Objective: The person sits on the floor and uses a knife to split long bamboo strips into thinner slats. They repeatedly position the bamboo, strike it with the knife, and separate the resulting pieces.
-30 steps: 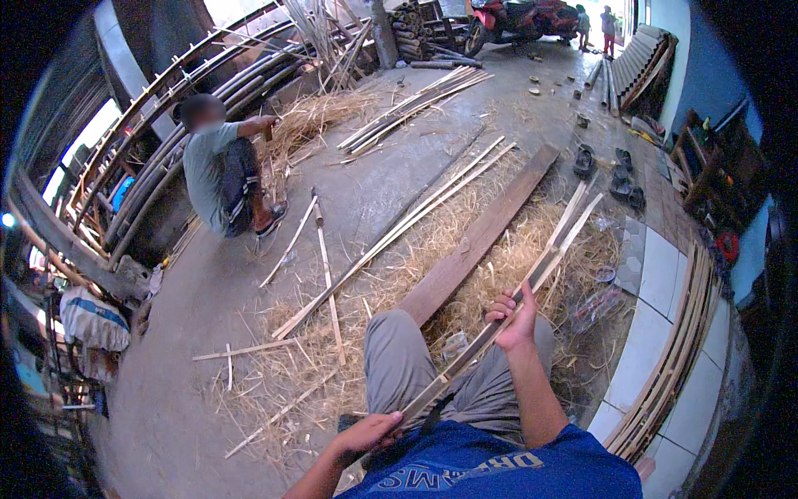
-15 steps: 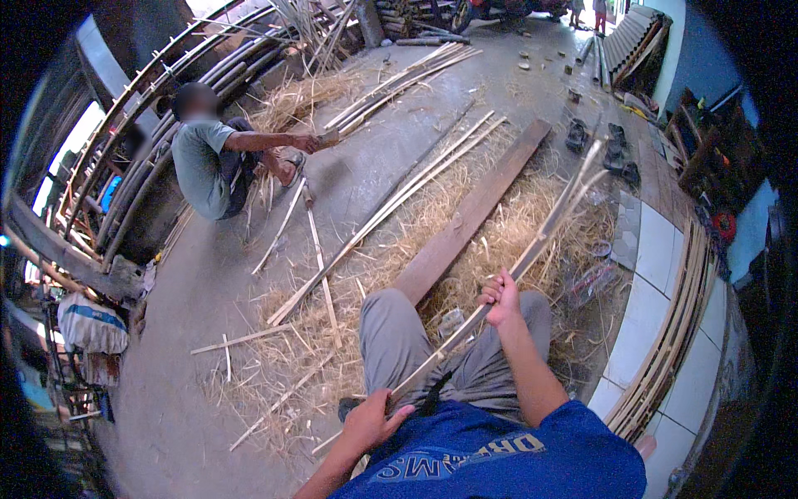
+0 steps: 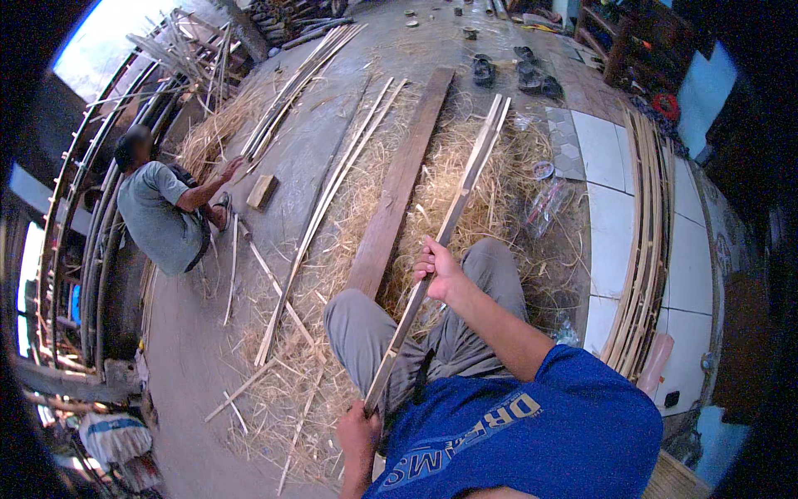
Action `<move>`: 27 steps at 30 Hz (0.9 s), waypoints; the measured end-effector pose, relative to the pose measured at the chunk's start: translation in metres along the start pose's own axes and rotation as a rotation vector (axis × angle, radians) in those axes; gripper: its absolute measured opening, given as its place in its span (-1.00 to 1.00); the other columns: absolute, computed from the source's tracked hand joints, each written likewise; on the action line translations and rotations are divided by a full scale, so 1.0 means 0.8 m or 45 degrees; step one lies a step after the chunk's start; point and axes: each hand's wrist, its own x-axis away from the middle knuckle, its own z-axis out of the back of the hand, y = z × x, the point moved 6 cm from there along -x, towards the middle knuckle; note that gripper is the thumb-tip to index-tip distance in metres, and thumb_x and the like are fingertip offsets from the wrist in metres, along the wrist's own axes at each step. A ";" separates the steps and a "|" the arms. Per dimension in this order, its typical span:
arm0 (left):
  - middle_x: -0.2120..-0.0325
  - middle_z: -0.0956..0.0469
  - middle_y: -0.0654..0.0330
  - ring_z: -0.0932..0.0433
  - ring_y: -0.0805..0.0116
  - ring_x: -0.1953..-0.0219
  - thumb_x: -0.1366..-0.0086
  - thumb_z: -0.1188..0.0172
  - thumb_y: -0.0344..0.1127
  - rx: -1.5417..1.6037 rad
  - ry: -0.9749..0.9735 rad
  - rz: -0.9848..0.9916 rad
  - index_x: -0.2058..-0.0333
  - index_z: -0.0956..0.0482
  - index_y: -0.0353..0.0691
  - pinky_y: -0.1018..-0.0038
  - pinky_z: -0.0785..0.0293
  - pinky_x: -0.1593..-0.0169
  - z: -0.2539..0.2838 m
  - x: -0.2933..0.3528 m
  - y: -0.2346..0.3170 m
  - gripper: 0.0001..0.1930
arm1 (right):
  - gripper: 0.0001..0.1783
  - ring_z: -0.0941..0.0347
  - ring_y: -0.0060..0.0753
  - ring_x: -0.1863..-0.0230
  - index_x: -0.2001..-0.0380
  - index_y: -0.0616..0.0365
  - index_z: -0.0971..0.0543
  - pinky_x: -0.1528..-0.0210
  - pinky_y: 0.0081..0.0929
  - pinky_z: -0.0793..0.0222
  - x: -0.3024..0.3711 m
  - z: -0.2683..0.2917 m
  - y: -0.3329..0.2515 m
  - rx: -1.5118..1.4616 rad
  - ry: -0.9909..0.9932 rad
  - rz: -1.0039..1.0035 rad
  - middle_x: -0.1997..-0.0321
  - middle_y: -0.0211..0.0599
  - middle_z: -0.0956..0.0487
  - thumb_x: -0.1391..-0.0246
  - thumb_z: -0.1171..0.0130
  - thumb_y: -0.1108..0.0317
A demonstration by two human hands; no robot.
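A long split bamboo strip (image 3: 456, 205) slants up across my lap, its far end parted into thin pale slats. My right hand (image 3: 438, 268) is closed round its middle above my knees. Lower down, my left hand (image 3: 359, 431) grips the near end beside my left thigh. A brown wooden plank (image 3: 402, 187) lies on the floor just beyond my left knee, with heaped bamboo shavings (image 3: 471, 179) beside it. Whether the piece I hold is one strip or two pressed together, I cannot tell.
At the left a co-worker (image 3: 163, 204) squats, one hand stretched toward a bundle of strips (image 3: 299, 83). A wooden block (image 3: 262, 192) lies near them. Long loose strips (image 3: 332, 200) cross the floor. Bamboo lengths (image 3: 644, 249) lie along white tiles at right; sandals (image 3: 532, 75) lie beyond.
My view has turned, shifting the scene leftward. The held strip stands steeper, and both hands still grip it. The co-worker's hand is now away from the wooden block, reaching past it.
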 end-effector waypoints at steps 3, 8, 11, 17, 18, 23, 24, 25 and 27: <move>0.63 -0.50 -0.08 -0.51 -0.15 0.52 0.01 -0.20 -0.28 -0.076 0.032 0.070 0.48 -0.46 -0.19 0.06 -0.41 0.44 -0.003 0.003 -0.016 -0.84 | -0.60 0.03 -0.70 0.76 0.62 -0.10 -0.26 0.63 -0.61 -0.04 0.027 -0.045 0.005 0.007 -0.223 -0.006 0.76 -0.71 -0.06 -0.22 -0.02 0.00; 0.59 -0.52 -0.05 -0.52 -0.13 0.50 -0.05 -0.22 -0.20 0.000 -0.003 -0.036 0.48 -0.46 -0.21 0.07 -0.40 0.44 0.017 -0.012 0.015 -0.79 | -0.57 0.04 -0.70 0.76 0.63 -0.12 -0.26 0.64 -0.63 -0.02 -0.006 0.003 -0.017 0.024 -0.220 0.062 0.76 -0.69 -0.05 -0.22 0.01 -0.06; 0.57 -0.54 -0.08 -0.54 -0.14 0.46 -0.10 -0.25 0.00 0.029 -0.095 -0.053 0.45 -0.49 -0.24 0.08 -0.43 0.40 0.007 -0.010 0.017 -0.63 | -0.57 0.04 -0.70 0.78 0.64 -0.14 -0.27 0.67 -0.62 0.00 -0.018 0.033 -0.012 -0.080 -0.155 -0.026 0.79 -0.69 -0.03 -0.21 0.01 -0.07; 0.43 -0.59 -0.08 -0.59 -0.04 0.34 -0.12 -0.23 0.16 0.172 -0.390 -0.048 0.19 -0.51 -0.28 0.19 -0.48 0.27 0.015 -0.027 0.046 -0.44 | -0.56 0.10 -0.73 0.78 0.64 -0.12 -0.25 0.68 -0.63 0.04 -0.016 0.074 -0.001 -0.001 -0.081 -0.029 0.78 -0.72 0.00 -0.24 0.05 -0.07; 0.40 -0.59 -0.08 -0.60 -0.01 0.32 -0.13 -0.25 0.13 0.189 -0.396 -0.085 0.17 -0.50 -0.29 0.21 -0.47 0.26 0.015 -0.036 0.055 -0.45 | -0.56 0.10 -0.73 0.78 0.64 -0.11 -0.25 0.68 -0.63 0.05 -0.013 0.072 -0.002 -0.017 -0.128 -0.027 0.78 -0.72 0.00 -0.24 0.05 -0.06; 0.33 -0.60 -0.05 -0.61 0.08 0.27 -0.25 -0.17 0.02 0.431 -0.521 -0.241 0.04 -0.41 -0.29 0.29 -0.49 0.17 -0.011 -0.082 0.102 -0.49 | -0.59 0.10 -0.71 0.78 0.61 -0.12 -0.25 0.69 -0.61 0.06 0.004 0.068 0.003 -0.062 -0.128 -0.105 0.77 -0.69 -0.01 -0.26 0.07 -0.03; 0.32 -0.60 -0.05 -0.61 0.11 0.27 -0.27 -0.15 0.00 0.540 -0.649 -0.230 0.02 -0.39 -0.29 0.30 -0.50 0.16 -0.021 -0.089 0.116 -0.51 | -0.59 0.09 -0.72 0.78 0.61 -0.12 -0.25 0.68 -0.63 0.04 0.009 0.070 0.001 -0.041 -0.121 -0.093 0.77 -0.70 -0.02 -0.26 0.06 -0.02; 0.34 -0.61 0.03 -0.61 0.27 0.31 -0.33 -0.09 -0.05 0.568 -0.714 -0.291 0.03 -0.39 -0.28 0.38 -0.51 0.19 -0.034 -0.095 0.124 -0.57 | -0.60 0.07 -0.73 0.78 0.62 -0.11 -0.26 0.68 -0.64 0.03 0.019 0.061 0.007 -0.023 -0.122 -0.096 0.77 -0.70 -0.04 -0.26 0.05 -0.01; 0.35 -0.60 0.10 -0.59 0.37 0.31 -0.35 -0.05 -0.05 0.941 -1.003 -0.092 0.07 -0.40 -0.27 0.46 -0.50 0.22 -0.094 -0.096 0.111 -0.62 | -0.61 0.03 -0.74 0.78 0.60 -0.10 -0.28 0.66 -0.66 -0.03 0.033 0.053 0.025 -0.014 -0.124 -0.149 0.77 -0.71 -0.06 -0.25 0.03 -0.01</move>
